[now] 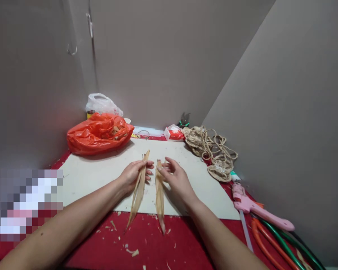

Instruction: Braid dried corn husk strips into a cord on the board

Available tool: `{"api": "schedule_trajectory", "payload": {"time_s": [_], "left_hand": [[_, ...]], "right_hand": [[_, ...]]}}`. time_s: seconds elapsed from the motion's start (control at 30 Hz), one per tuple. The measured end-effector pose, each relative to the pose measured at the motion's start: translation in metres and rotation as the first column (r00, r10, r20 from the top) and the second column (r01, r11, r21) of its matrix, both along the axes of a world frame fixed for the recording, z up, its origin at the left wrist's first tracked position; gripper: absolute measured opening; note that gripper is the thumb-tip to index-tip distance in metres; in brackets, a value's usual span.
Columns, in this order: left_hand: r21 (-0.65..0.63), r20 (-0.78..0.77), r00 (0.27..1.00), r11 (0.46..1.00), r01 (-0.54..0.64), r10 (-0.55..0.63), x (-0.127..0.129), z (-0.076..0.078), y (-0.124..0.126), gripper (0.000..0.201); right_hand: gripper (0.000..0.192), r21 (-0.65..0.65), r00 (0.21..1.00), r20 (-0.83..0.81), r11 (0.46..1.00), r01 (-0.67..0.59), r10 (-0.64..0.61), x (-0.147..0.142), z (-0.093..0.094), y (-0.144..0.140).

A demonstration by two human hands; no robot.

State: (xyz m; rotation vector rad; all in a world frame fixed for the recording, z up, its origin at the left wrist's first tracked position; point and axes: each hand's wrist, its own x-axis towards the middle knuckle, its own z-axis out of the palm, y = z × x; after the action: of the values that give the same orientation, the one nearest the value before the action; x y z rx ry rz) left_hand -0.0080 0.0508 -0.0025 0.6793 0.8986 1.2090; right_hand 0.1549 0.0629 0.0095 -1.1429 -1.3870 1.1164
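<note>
My left hand [129,175] is closed on a strip of dried husk [140,191], pinned under the thumb. Its narrow end sticks up above the hand and the long pale tails hang down toward me. In my right hand [177,179], thumb and fingertips pinch a second dried husk [159,197], which tapers to a dark tip near the board's front edge. A small gap separates the two husks. Both hands are over the middle of a pale sheet [101,168].
A red plastic bag [92,135] sits back left, a white bag [101,103] behind it. Coiled rope [197,140] and a red tissue pack [174,133] lie back right. A pink glue gun [259,210] and orange-handled tool [264,240] lie right. Scraps litter the red cloth [101,247].
</note>
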Motion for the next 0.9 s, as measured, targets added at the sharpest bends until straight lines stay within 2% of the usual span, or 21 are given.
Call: {"api": "schedule_trajectory", "payload": {"time_s": [0.07, 0.1, 0.17, 0.23, 0.33, 0.43, 0.53, 0.7, 0.9], "left_hand": [[0.034, -0.003, 1.000, 0.999, 0.001, 0.000, 0.000, -0.001, -0.001, 0.024], [0.056, -0.012, 1.000, 0.998, 0.006, -0.006, 0.001, 0.000, -0.002, 0.027], [0.101, -0.024, 1.000, 0.995, 0.023, -0.021, 0.003, 0.001, -0.004, 0.033], [0.118, -0.004, 0.999, 0.992, 0.048, -0.048, 0.007, 0.002, -0.009, 0.039], [0.105, 0.038, 0.995, 0.991, 0.084, -0.088, 0.012, 0.005, -0.014, 0.046], [0.094, 0.023, 0.995, 0.991, 0.092, -0.094, 0.011, 0.007, -0.012, 0.041], [0.075, 0.027, 0.998, 0.996, 0.054, -0.056, 0.006, 0.009, -0.007, 0.031], [0.020, 0.002, 1.000, 1.000, -0.021, 0.021, 0.002, 0.013, -0.004, 0.024], [0.104, -0.120, 0.992, 0.994, 0.040, -0.027, 0.011, 0.014, -0.013, 0.025]], "right_hand": [[0.041, 0.149, 0.991, 0.048, 0.982, 0.116, -0.124, -0.002, 0.004, -0.003], [0.034, 0.162, 0.994, 0.047, 0.983, 0.090, -0.098, -0.004, 0.006, -0.005], [0.027, 0.060, 0.996, 0.016, 0.995, -0.084, 0.084, -0.009, 0.008, -0.009], [0.027, -0.066, 0.964, -0.067, 0.963, -0.262, 0.258, -0.014, 0.006, -0.013], [0.024, -0.117, 0.917, -0.188, 0.919, -0.376, 0.351, -0.017, -0.001, -0.015], [0.021, -0.194, 0.897, -0.278, 0.894, -0.403, 0.344, -0.015, -0.004, -0.014], [0.018, -0.287, 0.885, -0.361, 0.868, -0.406, 0.295, -0.012, -0.001, -0.011], [0.019, -0.294, 0.855, -0.485, 0.887, -0.355, 0.182, -0.006, 0.013, -0.009], [0.034, -0.217, 0.928, -0.353, 0.954, -0.205, 0.119, -0.004, 0.016, -0.009]]}}
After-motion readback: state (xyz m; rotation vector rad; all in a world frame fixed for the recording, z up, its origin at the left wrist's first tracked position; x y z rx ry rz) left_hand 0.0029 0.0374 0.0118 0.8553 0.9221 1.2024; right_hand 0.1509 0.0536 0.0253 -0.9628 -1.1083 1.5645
